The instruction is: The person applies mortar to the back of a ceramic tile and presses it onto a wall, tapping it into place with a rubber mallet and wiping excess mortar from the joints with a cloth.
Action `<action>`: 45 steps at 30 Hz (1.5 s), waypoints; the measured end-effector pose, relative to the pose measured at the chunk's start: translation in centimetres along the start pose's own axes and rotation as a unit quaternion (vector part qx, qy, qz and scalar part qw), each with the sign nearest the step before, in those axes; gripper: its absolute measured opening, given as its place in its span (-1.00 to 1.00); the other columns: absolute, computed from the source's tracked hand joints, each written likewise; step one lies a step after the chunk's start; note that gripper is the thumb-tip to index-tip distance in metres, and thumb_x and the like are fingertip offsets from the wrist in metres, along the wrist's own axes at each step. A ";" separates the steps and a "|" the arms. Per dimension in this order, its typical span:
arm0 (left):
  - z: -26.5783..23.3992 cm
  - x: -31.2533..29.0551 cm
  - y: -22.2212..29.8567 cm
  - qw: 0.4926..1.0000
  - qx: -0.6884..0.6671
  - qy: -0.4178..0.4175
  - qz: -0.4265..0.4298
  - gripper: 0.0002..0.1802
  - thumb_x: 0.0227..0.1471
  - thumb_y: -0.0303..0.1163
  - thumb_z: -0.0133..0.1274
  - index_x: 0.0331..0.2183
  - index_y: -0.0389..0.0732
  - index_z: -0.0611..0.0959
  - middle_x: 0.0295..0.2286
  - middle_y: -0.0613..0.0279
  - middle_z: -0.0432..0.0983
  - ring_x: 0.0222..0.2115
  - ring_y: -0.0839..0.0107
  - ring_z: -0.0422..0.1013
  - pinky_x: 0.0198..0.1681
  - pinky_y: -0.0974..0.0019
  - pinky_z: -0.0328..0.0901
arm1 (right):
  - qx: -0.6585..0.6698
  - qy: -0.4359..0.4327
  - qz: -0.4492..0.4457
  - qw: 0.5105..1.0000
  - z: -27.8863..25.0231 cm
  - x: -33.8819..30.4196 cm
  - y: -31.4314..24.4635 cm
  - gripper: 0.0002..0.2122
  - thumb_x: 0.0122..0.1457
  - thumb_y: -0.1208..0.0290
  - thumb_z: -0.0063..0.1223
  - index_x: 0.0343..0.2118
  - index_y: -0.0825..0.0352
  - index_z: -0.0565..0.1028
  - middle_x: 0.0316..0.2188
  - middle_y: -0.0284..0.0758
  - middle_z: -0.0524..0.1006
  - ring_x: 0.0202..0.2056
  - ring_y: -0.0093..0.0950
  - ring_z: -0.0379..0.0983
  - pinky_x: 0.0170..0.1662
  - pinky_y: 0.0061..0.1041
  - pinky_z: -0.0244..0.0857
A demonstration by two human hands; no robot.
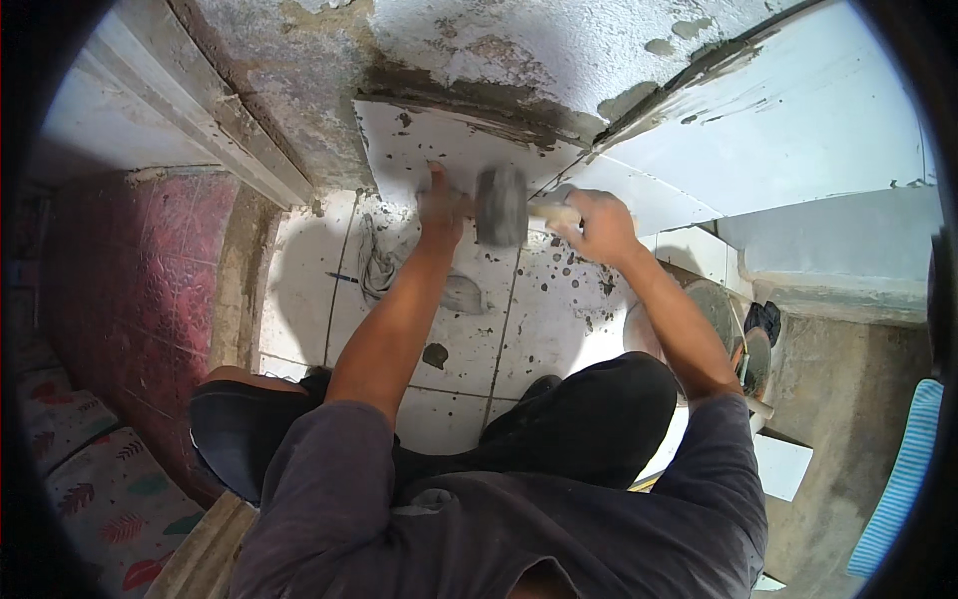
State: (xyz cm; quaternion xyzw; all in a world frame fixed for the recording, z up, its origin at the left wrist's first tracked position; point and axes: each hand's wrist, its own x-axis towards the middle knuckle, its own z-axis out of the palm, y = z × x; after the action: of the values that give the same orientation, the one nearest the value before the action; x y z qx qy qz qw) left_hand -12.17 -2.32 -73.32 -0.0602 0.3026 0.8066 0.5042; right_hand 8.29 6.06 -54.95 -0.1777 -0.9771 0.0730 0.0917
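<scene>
My right hand [602, 228] is closed around the pale handle [551, 213] of a mallet. Motion blurs the mallet's dark, blocky head [501, 207], which is in front of a white wall tile [399, 140] spotted with mortar. At the tile's lower part, my left hand [440, 208] rests with a finger stretched upward along the surface; the mallet head is just to its right and some fingers are blurred. Grey mortar shows along the tile's top edge, below the rough wall [479, 50].
A crumpled grey cloth [377, 265] and a dark pen-like stick [341, 277] lie on the mortar-spattered floor tiles [439, 344]. Beyond my right forearm are a round container [711, 307] and tools. A doorframe [215, 110] stands left, tiled wall [778, 120] right.
</scene>
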 end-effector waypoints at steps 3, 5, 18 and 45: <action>0.9 -0.9 -0.4 0.999 -0.038 -0.010 -0.019 -0.17 -0.12 0.13 0.04 0.02 -0.22 0.18 -0.07 0.15 0.21 -0.09 0.27 0.24 -0.12 0.23 0.28 | 0.014 -0.019 -0.020 1.000 0.7 -1.1 -2.3 -0.65 -0.07 0.06 0.07 -0.46 0.30 0.38 -0.70 -0.19 0.39 -0.62 -0.14 0.34 -0.53 -0.26 0.23; 1.6 -1.1 -0.6 0.998 0.031 0.051 0.007 -0.16 -0.12 0.13 0.04 0.01 -0.26 0.20 -0.12 0.16 0.26 -0.12 0.30 0.27 -0.14 0.26 0.28 | 0.017 -0.031 -0.020 0.999 1.0 -1.3 -2.2 -0.65 -0.07 0.06 0.06 -0.43 0.30 0.40 -0.70 -0.19 0.40 -0.62 -0.15 0.35 -0.53 -0.26 0.23; 0.9 -1.7 1.1 0.998 0.005 0.048 -0.031 -0.23 -0.18 0.19 0.05 -0.06 -0.15 0.33 -0.21 0.26 0.33 -0.26 0.42 0.32 -0.23 0.31 0.29 | 0.061 0.002 -0.030 0.998 2.5 -0.4 -1.6 -0.59 -0.08 0.05 0.07 -0.25 0.26 0.44 -0.66 -0.21 0.41 -0.61 -0.16 0.36 -0.54 -0.29 0.22; -12.5 -3.5 1.0 0.739 0.613 0.218 0.175 -0.69 -0.29 -0.29 0.21 -0.49 -0.34 0.58 -0.49 -0.01 0.51 -0.47 0.19 0.46 -0.40 0.22 0.34 | 0.048 -0.162 0.138 0.976 14.0 -13.2 -1.7 -0.60 0.00 -0.04 -0.03 -0.49 0.28 0.38 -0.69 -0.22 0.42 -0.62 -0.19 0.39 -0.54 -0.24 0.24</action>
State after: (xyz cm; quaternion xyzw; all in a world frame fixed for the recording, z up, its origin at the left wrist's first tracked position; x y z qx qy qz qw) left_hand -13.89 -12.22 -81.58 0.1421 0.8387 0.4851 0.2027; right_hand 17.05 -1.81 -70.26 -0.2923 -0.9403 0.1597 -0.0699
